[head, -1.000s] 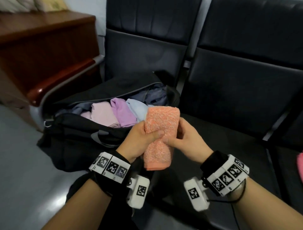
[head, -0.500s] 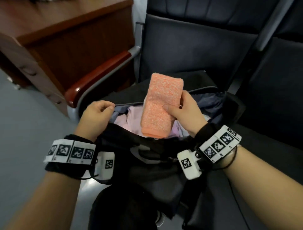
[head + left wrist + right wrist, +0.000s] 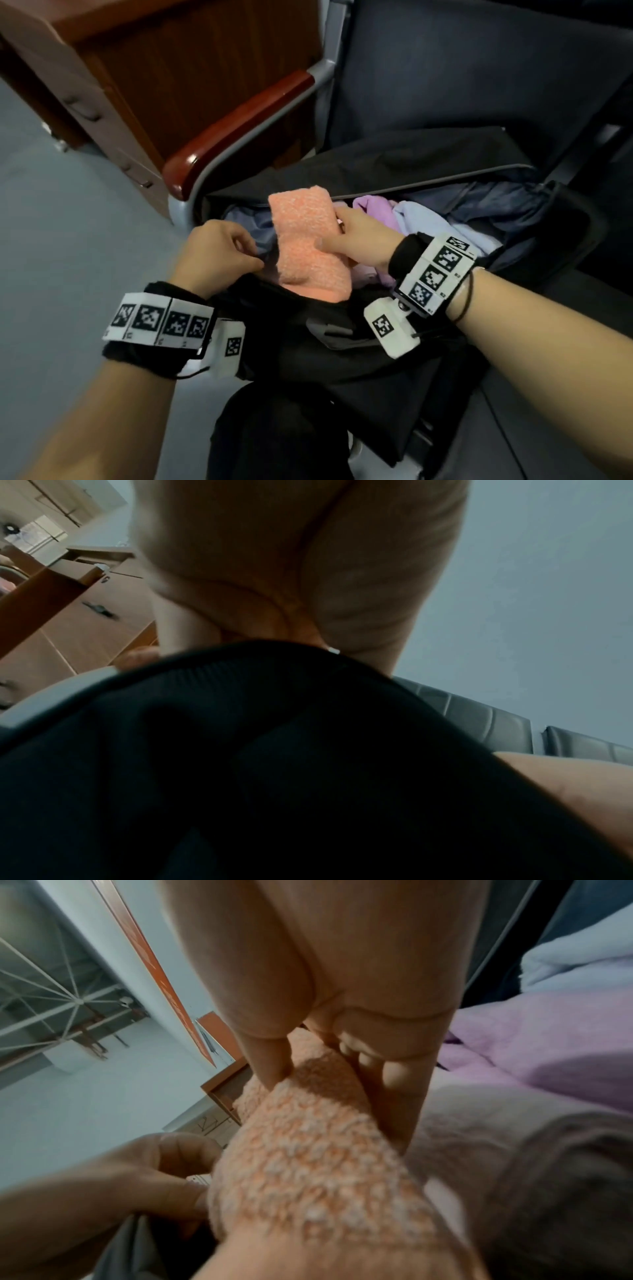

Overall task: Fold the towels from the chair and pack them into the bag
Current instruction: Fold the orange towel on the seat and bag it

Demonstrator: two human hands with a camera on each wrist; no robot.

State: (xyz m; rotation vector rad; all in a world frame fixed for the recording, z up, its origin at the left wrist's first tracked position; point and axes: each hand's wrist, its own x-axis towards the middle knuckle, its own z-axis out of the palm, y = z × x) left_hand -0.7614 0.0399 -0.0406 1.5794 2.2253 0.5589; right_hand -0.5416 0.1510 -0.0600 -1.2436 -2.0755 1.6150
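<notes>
From my remote view no readable words, brands or numbers anywhere, only black-and-white square marker codes on the left wristband [image 3: 159, 322] and right wristband [image 3: 436, 274], one more on each white camera block beneath, tiny print under the left-band codes too small to read

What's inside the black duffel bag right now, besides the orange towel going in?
Inside the black duffel bag: a folded lilac towel and a pale blue towel against grey-blue lining. The orange fluffy towel, held by the right hand, covers whatever lies under it.
</notes>
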